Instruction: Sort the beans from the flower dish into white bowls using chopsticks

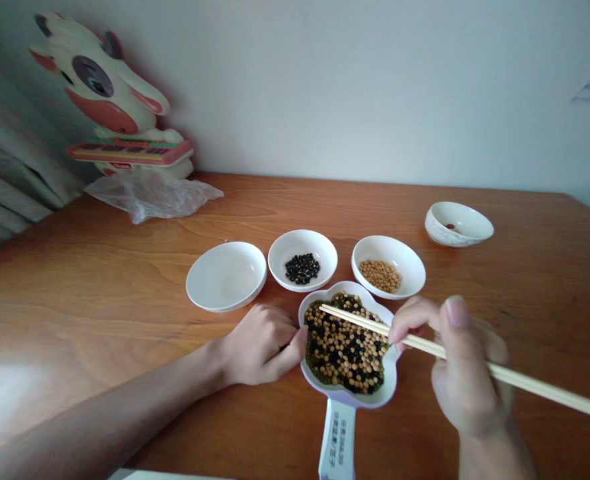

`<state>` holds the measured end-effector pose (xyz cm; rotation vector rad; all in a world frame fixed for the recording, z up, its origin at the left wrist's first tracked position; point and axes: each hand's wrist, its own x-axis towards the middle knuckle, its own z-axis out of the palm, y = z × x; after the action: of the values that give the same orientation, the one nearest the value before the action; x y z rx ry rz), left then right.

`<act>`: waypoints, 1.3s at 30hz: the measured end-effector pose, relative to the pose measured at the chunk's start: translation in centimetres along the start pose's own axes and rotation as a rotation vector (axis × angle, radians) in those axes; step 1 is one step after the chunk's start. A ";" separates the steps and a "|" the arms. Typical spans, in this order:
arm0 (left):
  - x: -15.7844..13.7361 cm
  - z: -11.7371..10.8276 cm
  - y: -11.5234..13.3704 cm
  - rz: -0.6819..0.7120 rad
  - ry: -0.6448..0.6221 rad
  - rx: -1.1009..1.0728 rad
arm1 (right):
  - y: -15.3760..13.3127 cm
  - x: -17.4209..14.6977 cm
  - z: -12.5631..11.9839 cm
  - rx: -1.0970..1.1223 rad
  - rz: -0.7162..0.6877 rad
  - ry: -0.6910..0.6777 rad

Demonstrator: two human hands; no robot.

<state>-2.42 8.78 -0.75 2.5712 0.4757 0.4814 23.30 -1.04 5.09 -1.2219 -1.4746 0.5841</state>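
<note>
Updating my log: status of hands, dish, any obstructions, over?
Right hand gripping chopsticks over mixed beans. Left hand at left edge of dish. Nothing visibly blocking the chopsticks.

Between my left hand and right hand sits the bean dish; behind it, three bowls; far right, another bowl; far left, a toy cow.

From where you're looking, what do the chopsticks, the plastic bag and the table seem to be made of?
Chopsticks: probably bare wood or bamboo, judging by the pale, even yellow colour.
Bag: thin, clear plastic film, crinkled and see-through.
Table: wood or wood veneer, with reddish-brown streaks like grain and a glossy patch at the left suggesting varnish.
</note>
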 end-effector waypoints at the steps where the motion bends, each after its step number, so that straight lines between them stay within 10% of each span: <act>1: 0.0 0.0 0.0 0.000 0.002 0.001 | 0.0 0.0 0.0 0.001 0.000 -0.005; 39: -0.1 0.0 0.0 -0.011 -0.021 -0.005 | 0.9 0.6 1.4 0.049 0.135 -0.215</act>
<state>-2.50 8.72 -0.80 2.5654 0.4804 0.4513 22.41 0.20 4.17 -1.2576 -1.5526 0.8604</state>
